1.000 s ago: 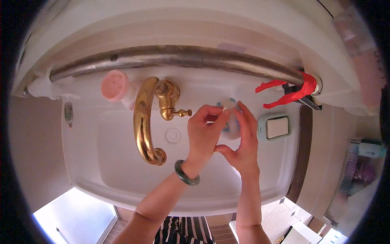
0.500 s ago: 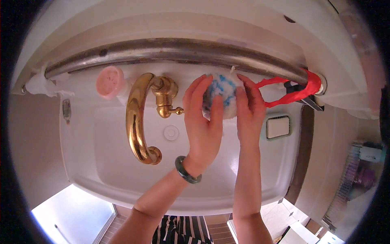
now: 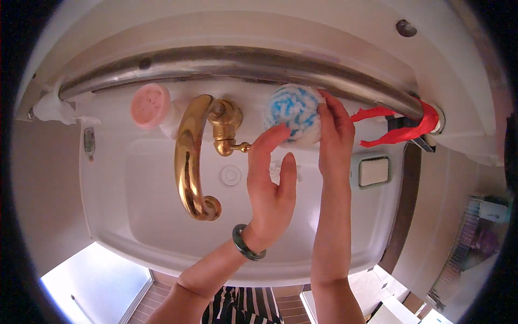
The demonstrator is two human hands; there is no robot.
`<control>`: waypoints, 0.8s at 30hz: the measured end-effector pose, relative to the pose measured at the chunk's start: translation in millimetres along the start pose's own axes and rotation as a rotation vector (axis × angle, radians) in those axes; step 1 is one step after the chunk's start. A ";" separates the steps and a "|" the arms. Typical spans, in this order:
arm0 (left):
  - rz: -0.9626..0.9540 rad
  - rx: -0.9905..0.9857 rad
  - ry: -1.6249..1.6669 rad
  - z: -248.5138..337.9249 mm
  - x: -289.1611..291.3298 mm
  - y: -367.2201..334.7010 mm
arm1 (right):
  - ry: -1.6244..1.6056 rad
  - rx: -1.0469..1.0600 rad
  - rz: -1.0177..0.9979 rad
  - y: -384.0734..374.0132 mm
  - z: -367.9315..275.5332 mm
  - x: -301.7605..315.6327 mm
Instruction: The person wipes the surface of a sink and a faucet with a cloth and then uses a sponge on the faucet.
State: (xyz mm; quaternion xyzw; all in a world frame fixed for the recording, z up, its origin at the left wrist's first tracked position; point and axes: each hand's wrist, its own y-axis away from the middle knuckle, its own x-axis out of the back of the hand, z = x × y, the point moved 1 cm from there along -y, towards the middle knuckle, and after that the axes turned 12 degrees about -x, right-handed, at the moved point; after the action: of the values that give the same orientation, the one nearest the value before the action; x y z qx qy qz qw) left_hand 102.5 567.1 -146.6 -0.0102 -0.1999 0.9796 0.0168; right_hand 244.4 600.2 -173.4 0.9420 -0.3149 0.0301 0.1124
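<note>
A round, fluffy white and blue yarn ball (image 3: 293, 112) stands at the back of the white sink (image 3: 162, 237), just below the metal bar. My right hand (image 3: 335, 135) curls around the ball's right side, with part of its fingers hidden behind it. My left hand (image 3: 271, 183) is lower and to the left, thumb and fingers apart. Its fingertips come up to the ball's lower left edge; whether they touch it I cannot tell. A dark green bangle (image 3: 247, 243) circles my left wrist.
A curved brass tap (image 3: 189, 167) rises left of my left hand. Behind runs a thick metal bar (image 3: 226, 62). A pink round container (image 3: 150, 106) is at the back left. On the right are a bar of soap (image 3: 374, 171) in a dish and a red strap (image 3: 413, 129).
My left hand has come off the ball and drawn down toward me, its fingers parting. My right hand remains on the ball, which now shows more of its blue and white front.
</note>
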 end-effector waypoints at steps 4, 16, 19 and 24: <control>-0.068 0.038 0.035 -2.2 3.9 0.6 | -0.003 -0.055 0.015 -0.8 -4.0 -2.7; -0.093 0.027 0.102 3.7 11.1 2.2 | -0.190 -0.260 -0.008 -11.9 4.6 0.4; -0.054 0.016 0.088 5.5 10.5 1.6 | -0.122 -0.183 -0.029 -4.8 3.1 2.1; -0.019 -0.116 -0.070 9.3 11.4 -18.6 | -0.003 0.060 -0.096 21.3 -9.1 7.2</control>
State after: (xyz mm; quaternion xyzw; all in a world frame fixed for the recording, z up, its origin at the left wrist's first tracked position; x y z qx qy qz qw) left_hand 91.4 580.9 -130.9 0.0248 -0.2566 0.9660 0.0183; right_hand 237.5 581.6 -159.5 0.9590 -0.2685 0.0325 0.0847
